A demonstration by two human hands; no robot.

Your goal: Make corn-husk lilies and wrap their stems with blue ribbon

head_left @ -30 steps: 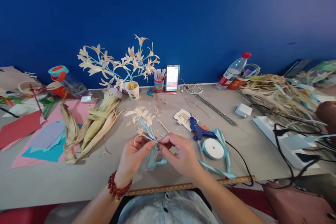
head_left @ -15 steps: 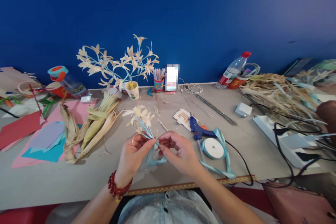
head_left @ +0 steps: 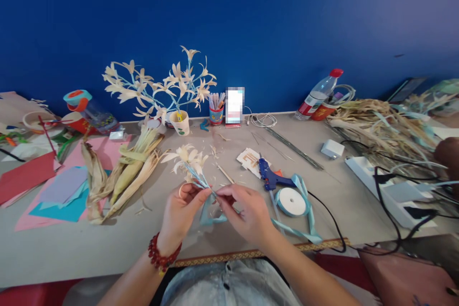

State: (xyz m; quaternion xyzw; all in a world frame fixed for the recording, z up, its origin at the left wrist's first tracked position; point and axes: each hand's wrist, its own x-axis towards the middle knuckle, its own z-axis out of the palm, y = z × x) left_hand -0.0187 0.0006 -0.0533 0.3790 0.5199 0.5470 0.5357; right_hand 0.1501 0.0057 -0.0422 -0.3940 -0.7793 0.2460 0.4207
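Cream flowers made of husk-like petals (head_left: 188,157) form a small bunch with light-blue wrapped stems (head_left: 196,177). My left hand (head_left: 186,208) is closed around those stems just below the blossoms. With thumb and fingers pinched, my right hand (head_left: 245,208) meets the lower stem end, where light-blue ribbon (head_left: 208,215) hangs down. The exact grip of the right fingertips is partly hidden, but they close on the ribbon at the stems. From there the ribbon runs under my right hand to a white spool (head_left: 292,202) on the table.
A blue glue gun (head_left: 274,177) lies beside the spool. Corn husks (head_left: 129,172) and coloured paper (head_left: 59,201) are on the left. Behind stands a paper cup (head_left: 180,123) of husk flowers. Metal wires (head_left: 296,148), a power strip (head_left: 387,191) and a bottle (head_left: 319,93) are to the right.
The flower bunch has tilted slightly to the left. My right hand's fingers have shifted a little towards the left hand at the stems.
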